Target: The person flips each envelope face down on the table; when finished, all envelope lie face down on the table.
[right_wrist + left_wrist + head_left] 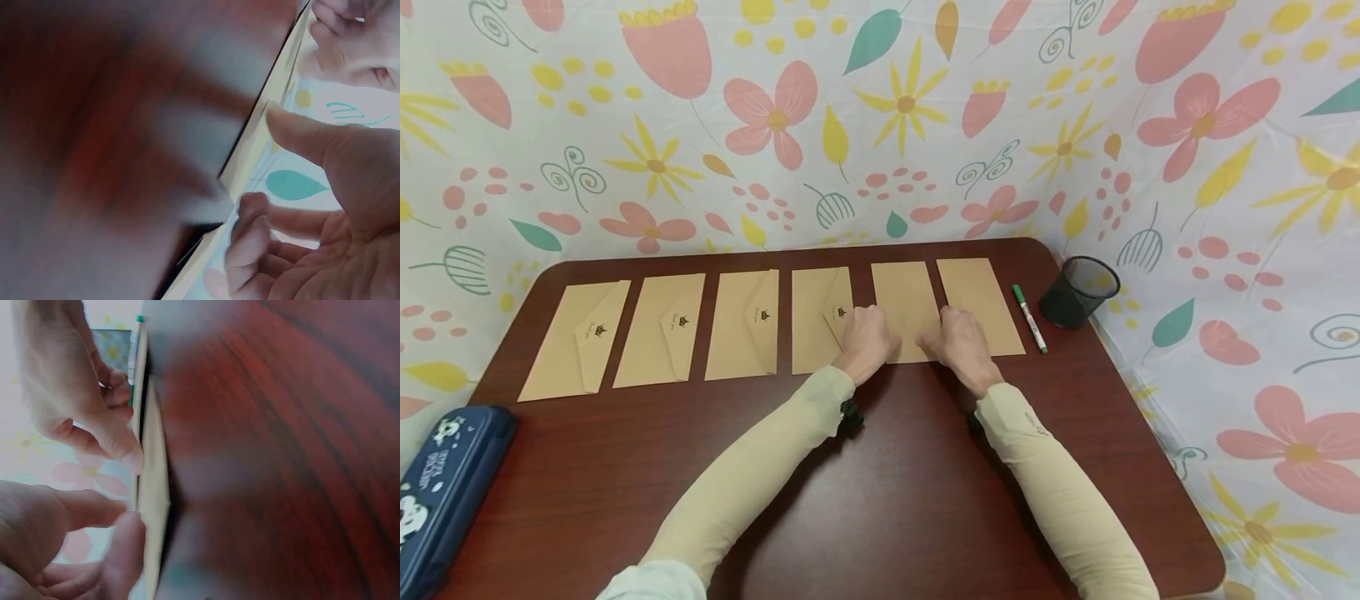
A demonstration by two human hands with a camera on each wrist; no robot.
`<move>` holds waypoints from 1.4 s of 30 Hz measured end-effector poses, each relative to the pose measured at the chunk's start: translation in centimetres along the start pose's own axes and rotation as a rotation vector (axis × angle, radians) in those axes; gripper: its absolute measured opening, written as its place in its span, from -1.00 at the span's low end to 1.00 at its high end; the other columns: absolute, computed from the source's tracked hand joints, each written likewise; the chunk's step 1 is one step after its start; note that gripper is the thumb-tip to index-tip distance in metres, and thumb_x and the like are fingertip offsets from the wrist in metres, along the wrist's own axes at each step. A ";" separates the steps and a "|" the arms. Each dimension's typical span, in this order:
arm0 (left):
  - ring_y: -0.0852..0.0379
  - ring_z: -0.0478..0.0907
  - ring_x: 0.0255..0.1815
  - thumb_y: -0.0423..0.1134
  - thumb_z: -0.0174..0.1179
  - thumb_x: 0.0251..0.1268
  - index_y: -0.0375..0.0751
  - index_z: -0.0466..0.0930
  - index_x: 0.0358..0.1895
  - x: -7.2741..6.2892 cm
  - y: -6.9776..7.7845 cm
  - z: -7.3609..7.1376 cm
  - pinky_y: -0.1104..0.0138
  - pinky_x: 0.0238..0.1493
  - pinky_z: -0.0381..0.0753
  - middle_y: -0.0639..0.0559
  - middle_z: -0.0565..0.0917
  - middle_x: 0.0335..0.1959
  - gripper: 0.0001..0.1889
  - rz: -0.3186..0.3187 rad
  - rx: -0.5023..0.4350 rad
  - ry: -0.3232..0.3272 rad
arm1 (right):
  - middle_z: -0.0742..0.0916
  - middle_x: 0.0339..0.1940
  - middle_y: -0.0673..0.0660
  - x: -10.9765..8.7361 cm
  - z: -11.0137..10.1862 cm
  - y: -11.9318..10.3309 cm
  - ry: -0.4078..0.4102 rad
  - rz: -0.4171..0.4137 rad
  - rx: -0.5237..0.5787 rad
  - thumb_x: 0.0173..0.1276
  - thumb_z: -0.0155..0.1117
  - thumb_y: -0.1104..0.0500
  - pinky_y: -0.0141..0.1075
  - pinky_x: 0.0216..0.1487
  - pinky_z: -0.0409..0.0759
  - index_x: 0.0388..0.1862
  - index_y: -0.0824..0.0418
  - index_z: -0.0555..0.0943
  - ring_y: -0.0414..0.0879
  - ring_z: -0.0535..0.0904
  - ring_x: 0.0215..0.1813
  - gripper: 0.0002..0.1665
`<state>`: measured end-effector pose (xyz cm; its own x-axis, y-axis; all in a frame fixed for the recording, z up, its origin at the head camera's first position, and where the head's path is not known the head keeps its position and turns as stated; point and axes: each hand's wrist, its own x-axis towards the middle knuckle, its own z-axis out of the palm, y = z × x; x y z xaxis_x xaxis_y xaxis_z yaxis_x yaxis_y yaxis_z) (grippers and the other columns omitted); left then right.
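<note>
On the dark reddish-brown wood-grain table [910, 483], a flat rectangular tan paper envelope [901, 292], fifth from left, lies between both hands. Left hand [867, 337]: fingertips at the envelope; grip cannot be determined. Right hand [964, 343]: fingers loosely bent, grasping nothing. Probable step: alignment. Next move calls for light, even edge pressure without displacing adjacent tan envelopes [812, 325].

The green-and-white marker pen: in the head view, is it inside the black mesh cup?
No, the marker pen lies on the dark brown table beside the mesh cup.

The head view is bright; both wrist views blur the tabletop [94, 156].
</note>
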<state>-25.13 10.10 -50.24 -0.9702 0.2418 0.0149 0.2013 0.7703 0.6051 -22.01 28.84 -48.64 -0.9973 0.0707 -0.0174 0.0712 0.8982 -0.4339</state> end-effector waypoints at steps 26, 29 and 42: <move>-0.14 0.85 -0.27 -0.33 0.31 0.35 -0.39 0.83 -0.04 -7.9 -2.3 -11.9 0.09 -0.20 0.78 -0.21 0.89 -0.31 -0.75 -0.019 -0.188 0.255 | 0.53 -0.55 -0.01 -0.9 6.4 -10.6 -0.138 -0.129 0.025 0.37 0.44 -0.11 -0.26 -0.52 0.45 -0.57 0.09 0.51 -0.10 0.47 -0.49 -0.54; -0.16 0.84 -0.28 -0.34 0.30 0.34 -0.38 0.83 -0.10 -8.1 -3.4 -12.1 0.09 -0.18 0.77 -0.23 0.89 -0.31 -0.80 -0.038 -0.174 0.262 | 0.42 -0.61 -0.06 -0.8 6.4 -11.4 -0.182 -0.105 0.027 0.31 0.46 -0.09 -0.27 -0.59 0.36 -0.65 0.03 0.43 -0.13 0.39 -0.54 -0.51; -0.14 0.80 -0.35 -0.28 0.26 0.36 -0.34 0.83 -0.17 -8.4 -6.3 -12.8 0.20 -0.30 0.69 -0.21 0.87 -0.30 -0.79 -0.117 -0.138 0.241 | 0.58 -0.57 -0.04 0.8 8.3 -11.6 -0.226 -0.075 -0.068 0.30 0.58 -0.09 -0.31 -0.57 0.53 -0.60 0.06 0.62 -0.16 0.49 -0.54 -0.58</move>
<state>-20.01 -4.31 -43.95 -0.9931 -0.0039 0.1171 0.0817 0.6935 0.7158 -23.78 14.91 -51.13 -0.9774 -0.0893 -0.1918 -0.0098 0.9248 -0.3803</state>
